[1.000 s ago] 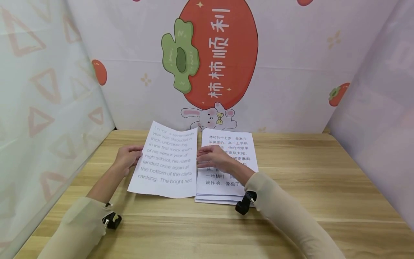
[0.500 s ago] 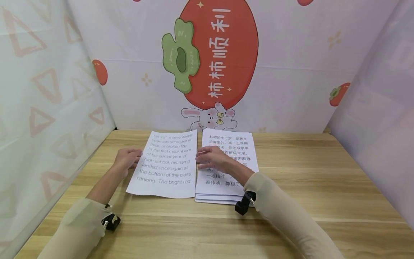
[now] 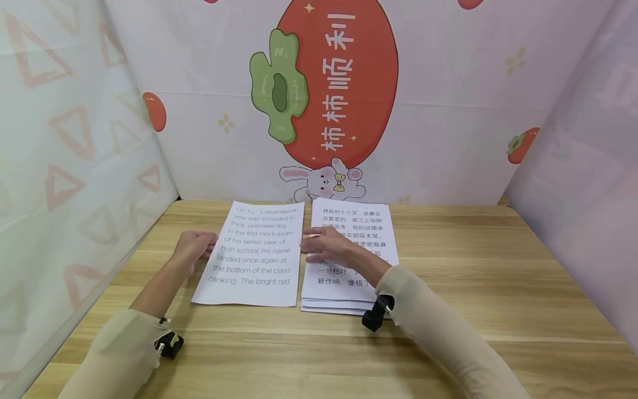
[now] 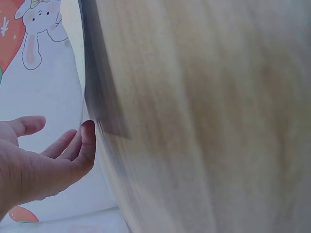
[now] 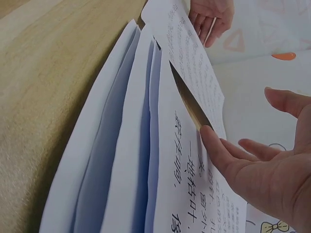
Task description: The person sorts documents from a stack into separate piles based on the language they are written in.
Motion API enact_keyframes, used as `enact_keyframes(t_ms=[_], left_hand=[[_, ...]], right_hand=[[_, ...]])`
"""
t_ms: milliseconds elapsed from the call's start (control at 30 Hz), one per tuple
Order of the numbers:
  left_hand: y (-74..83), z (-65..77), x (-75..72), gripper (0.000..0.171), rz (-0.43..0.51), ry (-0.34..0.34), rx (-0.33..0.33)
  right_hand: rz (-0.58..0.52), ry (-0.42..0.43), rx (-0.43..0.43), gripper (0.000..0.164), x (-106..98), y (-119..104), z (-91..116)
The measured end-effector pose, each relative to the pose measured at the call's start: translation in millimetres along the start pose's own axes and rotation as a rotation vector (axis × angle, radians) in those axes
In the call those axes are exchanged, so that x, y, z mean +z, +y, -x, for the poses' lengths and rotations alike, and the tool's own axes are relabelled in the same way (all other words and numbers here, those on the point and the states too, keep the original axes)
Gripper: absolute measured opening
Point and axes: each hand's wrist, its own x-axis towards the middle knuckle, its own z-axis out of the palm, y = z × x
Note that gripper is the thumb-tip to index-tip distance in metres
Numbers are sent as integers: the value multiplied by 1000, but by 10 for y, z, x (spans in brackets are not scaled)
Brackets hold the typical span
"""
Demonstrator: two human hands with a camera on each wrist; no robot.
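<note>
A sheet of paper (image 3: 251, 255) printed in English lies on the table, left of a stack of paper sheets (image 3: 339, 291) whose top page carries Chinese text. My left hand (image 3: 196, 247) is at the sheet's left edge, fingers loosely bent. In the left wrist view the thumb of that left hand (image 4: 43, 167) stands well apart from its fingers. Over the stack reaches my right hand (image 3: 331, 246), with fingertips at the sheet's right edge. The right wrist view shows this right hand (image 5: 265, 170) with thumb raised and fingers extended. It covers part of the Chinese text.
The wooden table (image 3: 319, 354) extends around the papers. A printed cloth backdrop (image 3: 448, 111) with a persimmon and a rabbit rises behind it, and cloth side walls stand left and right. Small black wrist cameras sit at the left cuff (image 3: 171, 344) and right cuff (image 3: 377, 313).
The English sheet has come down flatter onto the table and slid slightly left and toward me. My left hand has lowered a little; the right hand has barely moved.
</note>
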Motion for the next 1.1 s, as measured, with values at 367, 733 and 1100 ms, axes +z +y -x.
enact_keyframes(t_ms=[367,733,1100], left_hand=[[14,46,-22,53,-134,-23,64],[218,156,285,48,-137,-144,193],[304,194,753,44,-12,-418,216]], right_hand=[[50,7,-14,62,-38,-11,97],[251,86,-99,46,-417,-18,384],[314,249,-69,45,-931,14,770]])
